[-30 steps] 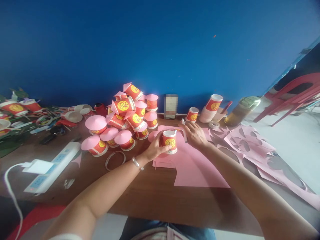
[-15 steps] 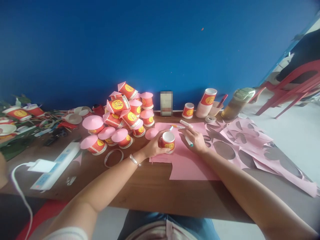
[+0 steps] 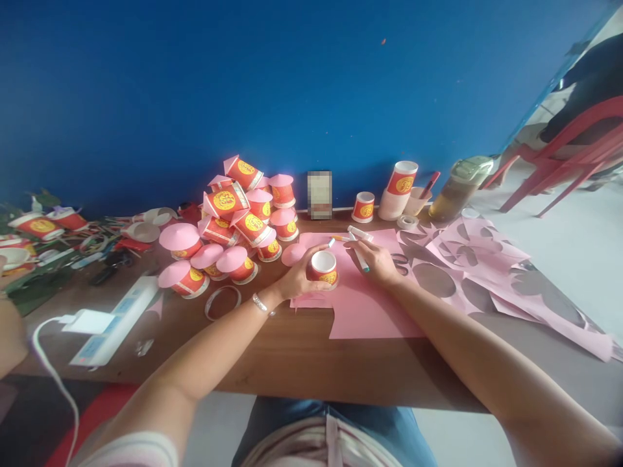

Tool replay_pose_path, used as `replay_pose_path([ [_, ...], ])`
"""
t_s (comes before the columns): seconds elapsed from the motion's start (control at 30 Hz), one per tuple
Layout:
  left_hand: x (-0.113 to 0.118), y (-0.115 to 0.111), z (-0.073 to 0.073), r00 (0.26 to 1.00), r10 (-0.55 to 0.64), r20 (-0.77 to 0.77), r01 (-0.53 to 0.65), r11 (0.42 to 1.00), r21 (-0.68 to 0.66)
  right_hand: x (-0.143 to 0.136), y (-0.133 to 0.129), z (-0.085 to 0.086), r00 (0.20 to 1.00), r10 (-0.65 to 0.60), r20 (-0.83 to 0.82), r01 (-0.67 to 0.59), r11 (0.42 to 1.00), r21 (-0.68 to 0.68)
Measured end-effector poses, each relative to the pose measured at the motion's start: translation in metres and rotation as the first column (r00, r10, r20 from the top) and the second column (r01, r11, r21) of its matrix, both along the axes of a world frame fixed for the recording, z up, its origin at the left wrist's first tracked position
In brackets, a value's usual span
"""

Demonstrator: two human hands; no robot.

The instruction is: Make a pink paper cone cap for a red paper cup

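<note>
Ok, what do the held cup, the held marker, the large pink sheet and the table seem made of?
Cup: probably paper, smooth; red-and-yellow print outside, white inside.
Marker: likely plastic, smooth; white barrel, teal end.
Sheet: paper or thin card, matte; it lies flat without glare.
Table: wood or wood-look laminate, slight sheen; brown with faint grain, though which I cannot tell.

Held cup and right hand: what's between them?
Head view: pink paper and, nearest the right hand, a green-tipped marker.
</note>
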State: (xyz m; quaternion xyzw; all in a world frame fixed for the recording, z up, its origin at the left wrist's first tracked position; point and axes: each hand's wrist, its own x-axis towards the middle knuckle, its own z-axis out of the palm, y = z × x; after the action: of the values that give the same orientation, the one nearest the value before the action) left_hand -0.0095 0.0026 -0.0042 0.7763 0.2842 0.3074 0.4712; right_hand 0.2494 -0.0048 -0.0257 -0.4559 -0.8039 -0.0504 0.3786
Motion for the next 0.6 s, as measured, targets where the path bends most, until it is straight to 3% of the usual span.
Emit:
replay_pose_path([
  [0.23, -0.003, 0.003, 0.011, 0.999, -0.031, 0.007, 0.031, 0.993, -0.118, -0.001, -0.002, 0.000, 0.996, -0.007, 0.093, 0.006, 1.000, 0.011],
  [0.37, -0.007, 0.006, 0.025, 0.998, -0.039, 0.052, 0.045, 0.993, -0.106, 0.000, -0.004, 0.003, 0.999, 0.026, 0.027, -0.027, 0.999, 0.021],
  [0.5, -0.018, 0.008, 0.039, 0.994, 0.100, 0.042, -0.099, 0.995, -0.010, 0.000, -0.002, 0.001, 0.991, -0.015, -0.136, 0.013, 1.000, -0.013],
  [0.6, -0.032, 0.007, 0.045, 0.970, 0.242, -0.025, -0.234, 0.958, 0.164, 0.001, 0.002, 0.000, 0.964, -0.017, -0.267, 0.007, 0.999, -0.039],
])
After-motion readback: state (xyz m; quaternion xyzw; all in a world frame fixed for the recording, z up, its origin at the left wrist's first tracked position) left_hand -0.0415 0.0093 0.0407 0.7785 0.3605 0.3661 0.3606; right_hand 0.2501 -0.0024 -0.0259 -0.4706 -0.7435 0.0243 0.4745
